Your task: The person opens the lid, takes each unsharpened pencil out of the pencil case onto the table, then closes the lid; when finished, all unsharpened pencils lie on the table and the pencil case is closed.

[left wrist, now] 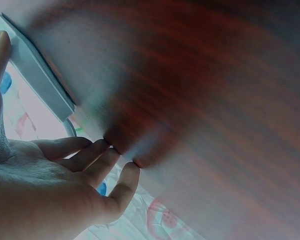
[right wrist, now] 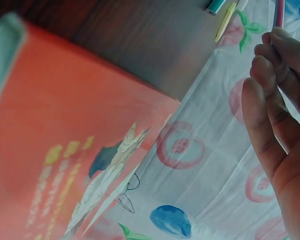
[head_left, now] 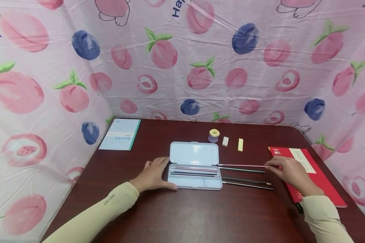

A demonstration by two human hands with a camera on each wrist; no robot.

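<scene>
A pale blue pencil case (head_left: 194, 154) lies open on the table, its lid tipped back. Inside it lie a red pencil (head_left: 194, 169) and dark pencils (head_left: 194, 174). My left hand (head_left: 153, 175) is at the case's left end, fingers spread, thumb along the front corner. In the left wrist view its fingertips meet the tabletop beside the case. Between the thumb and fingertips of my right hand (head_left: 292, 172) is the right end of a red pencil (head_left: 243, 165); its other end reaches the case's right side. A green pencil (head_left: 246, 170) and two dark pencils (head_left: 246, 181) lie just in front.
Behind the case stand a small purple-and-yellow round object (head_left: 214, 136), a white eraser (head_left: 225, 141) and a yellow strip (head_left: 240, 144). A red book (head_left: 319, 179) lies under my right forearm. At the back left is a light blue notebook (head_left: 120, 134). Fruit-print cloth surrounds the table.
</scene>
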